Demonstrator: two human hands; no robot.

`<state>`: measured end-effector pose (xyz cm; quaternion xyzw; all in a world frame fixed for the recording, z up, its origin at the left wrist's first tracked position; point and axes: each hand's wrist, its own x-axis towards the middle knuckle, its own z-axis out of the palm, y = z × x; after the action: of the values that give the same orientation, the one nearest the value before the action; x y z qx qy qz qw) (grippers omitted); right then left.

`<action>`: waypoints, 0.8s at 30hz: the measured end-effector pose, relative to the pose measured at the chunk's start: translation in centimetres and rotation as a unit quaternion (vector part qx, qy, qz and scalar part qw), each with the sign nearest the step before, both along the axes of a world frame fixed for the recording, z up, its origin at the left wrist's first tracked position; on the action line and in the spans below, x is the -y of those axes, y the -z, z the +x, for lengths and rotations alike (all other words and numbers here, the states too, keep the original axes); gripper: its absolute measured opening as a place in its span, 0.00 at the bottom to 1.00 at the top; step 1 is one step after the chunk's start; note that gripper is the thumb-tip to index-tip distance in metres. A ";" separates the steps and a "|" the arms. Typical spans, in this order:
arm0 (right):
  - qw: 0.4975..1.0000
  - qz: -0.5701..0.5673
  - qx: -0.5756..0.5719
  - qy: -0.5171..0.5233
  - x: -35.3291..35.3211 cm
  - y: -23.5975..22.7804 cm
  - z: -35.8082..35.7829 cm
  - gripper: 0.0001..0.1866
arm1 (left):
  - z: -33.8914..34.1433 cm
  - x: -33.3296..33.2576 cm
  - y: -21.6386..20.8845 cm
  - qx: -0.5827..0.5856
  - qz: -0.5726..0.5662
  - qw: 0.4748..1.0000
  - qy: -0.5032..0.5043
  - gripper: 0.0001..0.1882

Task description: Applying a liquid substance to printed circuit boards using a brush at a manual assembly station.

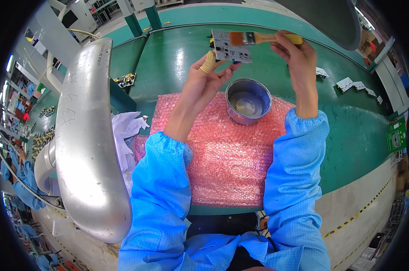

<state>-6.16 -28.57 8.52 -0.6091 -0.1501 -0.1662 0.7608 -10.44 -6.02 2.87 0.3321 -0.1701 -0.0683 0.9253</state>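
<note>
Pink bubble wrap [227, 176] lies nearest, below the hands on a green bench [349, 149], with a metal cup [248, 118] between the wrists. Left hand [207, 77] pinches the circuit board [224, 49] low down — hard brushing might tip it loose. Right hand [297, 53] pinches the brush [261, 38], long axis nearly level, bristles pointing left across the board's face.

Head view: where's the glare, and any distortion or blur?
Head view: bright glare on the silver metal hood and pink bubble wrap, a paler streak on the green table; head view: fisheye bending toward the rim, black corners; head view: circuit board and brush look fairly sharp.
</note>
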 end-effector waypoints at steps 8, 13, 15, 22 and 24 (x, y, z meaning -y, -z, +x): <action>0.958 -0.166 0.204 0.112 0.9 -1.4 -1.8 0.09 | 0.6 0.0 0.5 -0.033 -0.018 0.999 -0.025 0.23; 0.933 -0.322 0.154 -0.035 -1.3 -1.8 -3.1 0.06 | 1.1 -0.6 1.0 -0.040 -0.016 0.994 -0.096 0.23; 0.933 -0.329 0.143 -0.027 -0.9 -2.2 -3.7 0.06 | 1.3 -0.9 1.1 -0.053 -0.028 0.992 -0.107 0.23; 0.936 -0.293 0.193 0.009 -2.1 -1.0 -2.6 0.08 | 0.8 -0.3 0.8 -0.035 -0.005 0.996 -0.078 0.23; 0.932 -0.325 0.163 -0.005 -1.5 -1.9 -3.4 0.08 | 1.1 -0.9 1.0 -0.047 0.001 0.994 -0.099 0.23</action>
<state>-9.53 -27.08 10.41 -0.7869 -0.3209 -0.2013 0.4871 -9.35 -5.11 1.89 0.3448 -0.0926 0.0079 0.9341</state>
